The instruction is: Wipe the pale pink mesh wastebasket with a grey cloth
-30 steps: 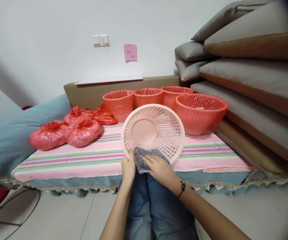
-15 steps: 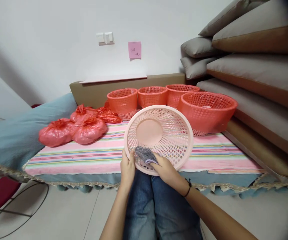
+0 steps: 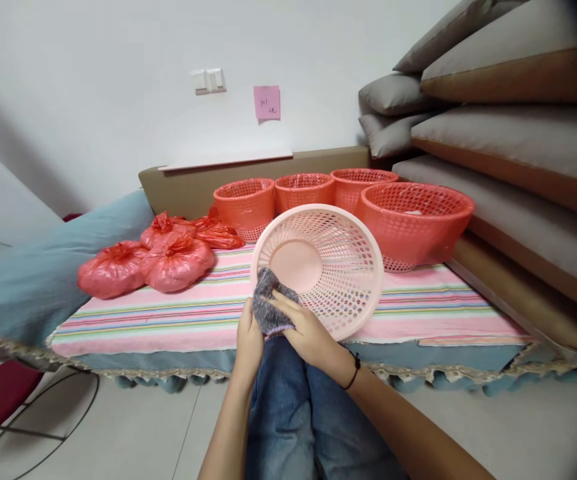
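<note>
A pale pink plastic basket (image 3: 341,267) is tilted above my knees, its open side facing me. My left hand (image 3: 249,340) grips its rim at the lower left. A grey cloth (image 3: 271,310) with a light purple edge lies against the inside of the basket wall near that rim. My right hand (image 3: 308,333) holds the cloth, its fingers pressed on it. The cloth hides part of the rim and some of my left fingers.
Several red baskets (image 3: 415,227) stand behind the pink one on a striped cloth (image 3: 158,320). Tied red bags (image 3: 178,263) lie at the left. Grey and brown cushions (image 3: 513,140) are stacked at the right. A dark red stool (image 3: 3,400) stands at the lower left.
My right hand has moved left with the grey cloth, which is now more spread out and closer to my left hand. The pink basket has shifted slightly up.
</note>
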